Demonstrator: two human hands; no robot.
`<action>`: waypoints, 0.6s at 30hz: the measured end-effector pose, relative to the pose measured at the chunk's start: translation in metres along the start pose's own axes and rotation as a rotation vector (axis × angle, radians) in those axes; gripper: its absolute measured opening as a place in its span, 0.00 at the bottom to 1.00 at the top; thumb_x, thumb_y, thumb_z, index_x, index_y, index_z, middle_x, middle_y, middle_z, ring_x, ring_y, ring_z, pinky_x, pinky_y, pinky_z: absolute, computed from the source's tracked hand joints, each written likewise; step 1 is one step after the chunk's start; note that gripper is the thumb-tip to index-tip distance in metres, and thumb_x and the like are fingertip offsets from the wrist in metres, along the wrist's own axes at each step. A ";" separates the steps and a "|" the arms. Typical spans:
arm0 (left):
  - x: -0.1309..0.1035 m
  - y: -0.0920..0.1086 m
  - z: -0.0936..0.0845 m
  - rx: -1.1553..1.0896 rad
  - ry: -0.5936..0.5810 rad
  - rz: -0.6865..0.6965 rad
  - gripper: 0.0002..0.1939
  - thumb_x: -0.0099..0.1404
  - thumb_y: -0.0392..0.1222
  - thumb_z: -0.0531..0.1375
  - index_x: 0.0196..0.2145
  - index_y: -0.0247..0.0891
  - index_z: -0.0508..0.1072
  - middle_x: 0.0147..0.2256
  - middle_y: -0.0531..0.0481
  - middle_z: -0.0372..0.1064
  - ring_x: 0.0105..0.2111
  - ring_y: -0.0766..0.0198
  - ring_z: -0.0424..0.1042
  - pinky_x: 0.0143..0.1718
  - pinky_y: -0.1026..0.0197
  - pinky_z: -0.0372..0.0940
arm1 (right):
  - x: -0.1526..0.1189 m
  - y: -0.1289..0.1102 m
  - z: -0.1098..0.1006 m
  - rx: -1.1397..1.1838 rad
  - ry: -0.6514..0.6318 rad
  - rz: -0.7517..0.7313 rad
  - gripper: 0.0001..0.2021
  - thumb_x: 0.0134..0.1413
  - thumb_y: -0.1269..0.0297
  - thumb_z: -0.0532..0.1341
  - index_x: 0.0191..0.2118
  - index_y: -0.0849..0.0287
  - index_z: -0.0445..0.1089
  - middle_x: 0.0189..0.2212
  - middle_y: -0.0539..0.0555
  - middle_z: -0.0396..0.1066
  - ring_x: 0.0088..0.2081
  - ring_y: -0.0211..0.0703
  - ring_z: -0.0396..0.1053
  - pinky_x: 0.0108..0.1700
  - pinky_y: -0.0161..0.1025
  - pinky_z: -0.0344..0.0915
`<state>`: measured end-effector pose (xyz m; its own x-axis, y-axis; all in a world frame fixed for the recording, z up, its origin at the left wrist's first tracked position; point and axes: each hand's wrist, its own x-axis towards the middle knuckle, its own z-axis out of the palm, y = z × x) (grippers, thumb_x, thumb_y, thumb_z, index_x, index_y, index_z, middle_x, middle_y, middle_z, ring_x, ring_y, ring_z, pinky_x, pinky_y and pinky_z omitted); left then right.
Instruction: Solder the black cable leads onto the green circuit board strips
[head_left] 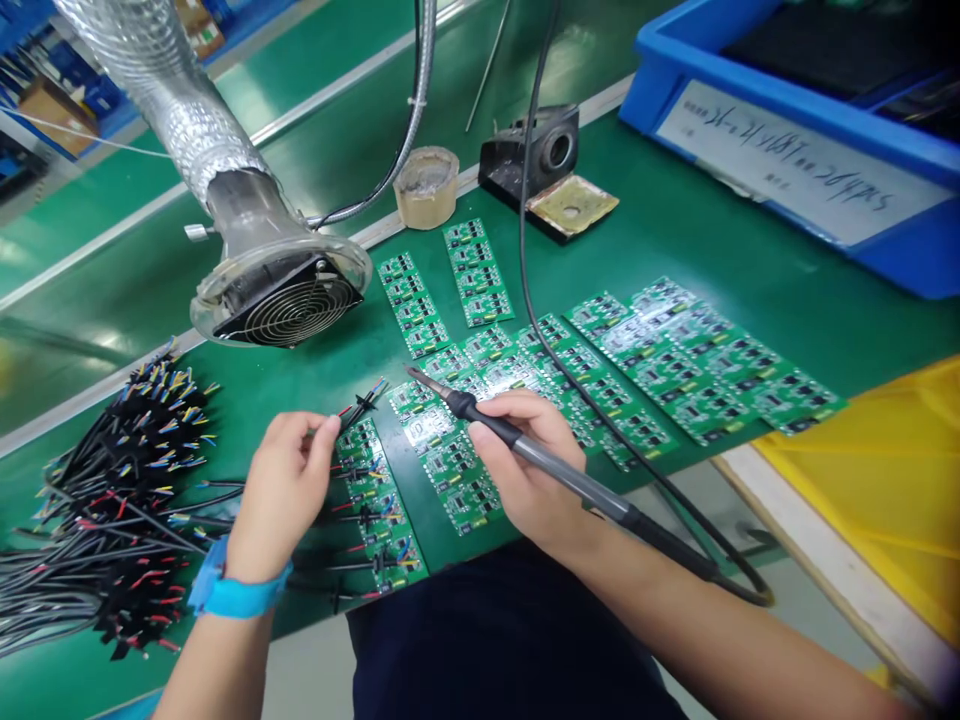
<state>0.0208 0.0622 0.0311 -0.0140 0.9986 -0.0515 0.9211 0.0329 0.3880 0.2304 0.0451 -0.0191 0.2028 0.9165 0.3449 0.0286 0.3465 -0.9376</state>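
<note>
My right hand (529, 465) is wrapped round a soldering iron (551, 465), its tip pointing up and left over the circuit boards. Between the thumb and fingers of my left hand (289, 480) is a black cable (363, 404) with stripped coloured wire ends. This cable is just above the top end of a green circuit board panel (390, 520), where several other cables lie with their wires at the board. More green circuit board panels (457, 480) lie in rows beneath and right of the iron. A blue wrist strap (244, 592) circles my left wrist.
Bundles of black cables (142, 430) pile up at the left. A fume extractor (289, 300) hangs over the bench. Behind the boards stand a tape roll (426, 188) and an iron holder with a sponge (574, 205). A labelled blue bin (795, 150) occupies the back right; yellow material (892, 480) lies at right.
</note>
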 end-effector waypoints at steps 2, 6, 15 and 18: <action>0.011 0.000 -0.003 0.047 0.079 0.012 0.13 0.63 0.49 0.52 0.31 0.38 0.71 0.30 0.49 0.66 0.31 0.61 0.67 0.34 0.59 0.63 | 0.000 0.000 0.001 0.002 0.010 0.002 0.08 0.52 0.75 0.57 0.38 0.56 0.64 0.32 0.51 0.60 0.34 0.38 0.64 0.34 0.36 0.64; 0.034 0.006 0.001 0.051 0.016 0.128 0.12 0.62 0.46 0.54 0.32 0.38 0.75 0.32 0.49 0.70 0.34 0.61 0.69 0.39 0.59 0.63 | -0.002 0.002 0.002 0.024 0.035 0.034 0.08 0.53 0.74 0.57 0.38 0.56 0.64 0.33 0.51 0.60 0.33 0.37 0.64 0.32 0.36 0.64; 0.052 0.017 0.019 0.060 -0.076 0.166 0.10 0.60 0.44 0.57 0.30 0.38 0.76 0.31 0.48 0.73 0.34 0.59 0.70 0.41 0.56 0.64 | 0.000 0.003 0.002 0.023 0.050 0.018 0.08 0.53 0.75 0.57 0.39 0.56 0.64 0.33 0.50 0.60 0.32 0.36 0.64 0.32 0.35 0.64; 0.052 0.019 0.024 0.070 -0.054 0.155 0.06 0.57 0.42 0.60 0.29 0.38 0.76 0.30 0.48 0.73 0.34 0.58 0.71 0.40 0.55 0.64 | 0.001 0.003 0.002 0.033 0.046 0.037 0.08 0.53 0.75 0.57 0.39 0.56 0.64 0.33 0.51 0.60 0.32 0.36 0.64 0.33 0.36 0.64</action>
<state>0.0467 0.1137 0.0134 0.1494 0.9877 -0.0461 0.9356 -0.1261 0.3298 0.2283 0.0470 -0.0214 0.2482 0.9188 0.3069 -0.0120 0.3197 -0.9475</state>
